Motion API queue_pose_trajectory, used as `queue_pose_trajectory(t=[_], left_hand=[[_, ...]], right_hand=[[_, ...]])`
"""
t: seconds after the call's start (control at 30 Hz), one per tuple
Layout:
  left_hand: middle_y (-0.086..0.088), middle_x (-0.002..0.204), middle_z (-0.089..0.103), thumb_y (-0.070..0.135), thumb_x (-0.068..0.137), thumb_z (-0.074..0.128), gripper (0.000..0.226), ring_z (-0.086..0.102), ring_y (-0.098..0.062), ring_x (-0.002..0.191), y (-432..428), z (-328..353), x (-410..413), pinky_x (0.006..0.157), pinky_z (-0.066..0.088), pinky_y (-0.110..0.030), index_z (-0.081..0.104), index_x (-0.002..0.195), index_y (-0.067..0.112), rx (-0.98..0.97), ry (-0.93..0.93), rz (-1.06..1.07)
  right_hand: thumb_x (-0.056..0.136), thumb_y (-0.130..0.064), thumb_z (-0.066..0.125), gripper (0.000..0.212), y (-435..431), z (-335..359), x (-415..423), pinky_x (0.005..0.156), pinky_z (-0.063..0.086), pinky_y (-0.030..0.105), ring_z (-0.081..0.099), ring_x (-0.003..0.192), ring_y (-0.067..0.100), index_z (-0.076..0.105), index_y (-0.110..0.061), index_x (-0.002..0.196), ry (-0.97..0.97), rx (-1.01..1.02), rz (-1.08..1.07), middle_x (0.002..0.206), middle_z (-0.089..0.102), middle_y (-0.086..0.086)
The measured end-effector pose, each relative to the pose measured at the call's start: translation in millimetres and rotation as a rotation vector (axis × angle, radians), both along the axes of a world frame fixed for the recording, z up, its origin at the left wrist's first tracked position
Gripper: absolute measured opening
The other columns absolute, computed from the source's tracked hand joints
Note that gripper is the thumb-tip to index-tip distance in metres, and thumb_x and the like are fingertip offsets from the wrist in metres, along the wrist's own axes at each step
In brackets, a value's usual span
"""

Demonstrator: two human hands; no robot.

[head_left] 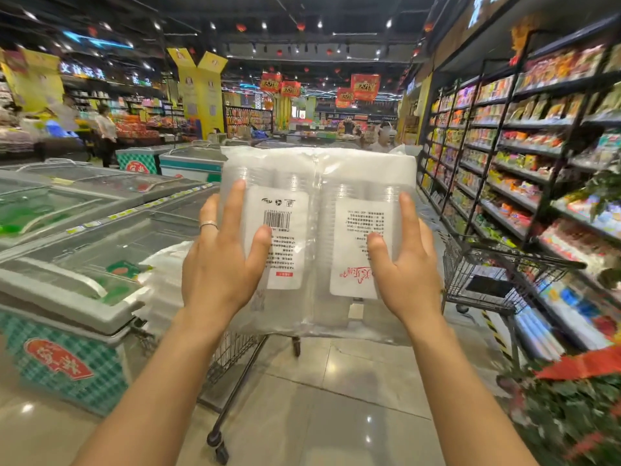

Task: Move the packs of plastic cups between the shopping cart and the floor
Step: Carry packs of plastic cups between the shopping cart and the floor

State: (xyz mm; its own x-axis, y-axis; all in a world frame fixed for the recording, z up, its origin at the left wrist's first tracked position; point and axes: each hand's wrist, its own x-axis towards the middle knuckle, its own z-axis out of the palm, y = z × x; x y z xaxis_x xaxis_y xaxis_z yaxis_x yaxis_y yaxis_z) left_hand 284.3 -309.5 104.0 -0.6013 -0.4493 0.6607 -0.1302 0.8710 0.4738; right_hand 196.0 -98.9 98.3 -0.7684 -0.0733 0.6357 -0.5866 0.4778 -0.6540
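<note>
Your left hand (220,264) and right hand (408,267) clamp the pack of plastic cups (316,173) between them, fingers straight and spread on its near face, thumbs flat on the labels; the outermost fingers may wrap its sides, though that is hidden; the pack hangs in the air over the shopping cart (484,267), well above the floor (336,398); the film looks slippery, so squeeze evenly, hold it level, and clear the cart's near edge.

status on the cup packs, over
Left hand, right hand: fingers spread flat on cup packs, holding them up. Packs above shopping cart. Nothing in the way.
</note>
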Motion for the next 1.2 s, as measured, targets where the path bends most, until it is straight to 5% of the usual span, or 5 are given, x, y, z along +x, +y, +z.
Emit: queue_pose_trajectory(t=[0.13, 0.43, 0.83, 1.2], left_hand=[[-0.013, 0.161, 0.015, 0.055, 0.096, 0.033, 0.064, 0.045, -0.045, 0.126, -47.4, -0.8, -80.4, 0.089, 0.043, -0.052, 0.006, 0.153, 0.044, 0.032, -0.012, -0.009], [-0.010, 0.161, 0.015, 0.058, 0.096, 0.032, 0.065, 0.047, -0.042, 0.126, -152.5, -7.4, -216.8, 0.091, 0.045, -0.051, 0.004, 0.153, 0.045, 0.066, -0.044, 0.020], [-0.010, 0.163, 0.009, 0.054, 0.097, 0.037, 0.067, 0.043, -0.041, 0.131, -231.8, -36.9, -333.8, 0.095, 0.043, -0.048, -0.001, 0.153, 0.046, 0.117, -0.128, 0.180], [-0.009, 0.163, 0.010, 0.053, 0.097, 0.037, 0.068, 0.044, -0.040, 0.130, -265.9, -42.1, -485.0, 0.094, 0.043, -0.046, 0.003, 0.155, 0.043, 0.132, -0.142, 0.420]], right_hand=[[0.098, -0.038, 0.050, 0.065, -48.1, 3.3, -82.1, 0.083, 0.031, 0.026, 0.025, 0.096, -0.013, 0.015, -0.042, 0.153, 0.004, 0.019, 0.005, 0.150, 0.031, -0.005], [0.097, -0.037, 0.052, 0.066, -155.9, -3.7, -234.8, 0.094, 0.032, 0.030, 0.037, 0.134, 0.018, 0.016, -0.043, 0.152, -0.022, 0.017, 0.063, 0.151, 0.032, 0.000], [0.097, -0.041, 0.052, 0.065, -256.6, -30.1, -386.2, 0.090, 0.033, 0.029, 0.032, 0.111, -0.003, 0.016, -0.046, 0.151, -0.081, 0.047, 0.248, 0.151, 0.031, -0.008], [0.097, -0.043, 0.050, 0.065, -331.9, -42.5, -577.7, 0.103, 0.029, 0.033, 0.028, 0.140, 0.011, 0.015, -0.044, 0.152, -0.111, 0.059, 0.496, 0.158, 0.025, -0.007]])
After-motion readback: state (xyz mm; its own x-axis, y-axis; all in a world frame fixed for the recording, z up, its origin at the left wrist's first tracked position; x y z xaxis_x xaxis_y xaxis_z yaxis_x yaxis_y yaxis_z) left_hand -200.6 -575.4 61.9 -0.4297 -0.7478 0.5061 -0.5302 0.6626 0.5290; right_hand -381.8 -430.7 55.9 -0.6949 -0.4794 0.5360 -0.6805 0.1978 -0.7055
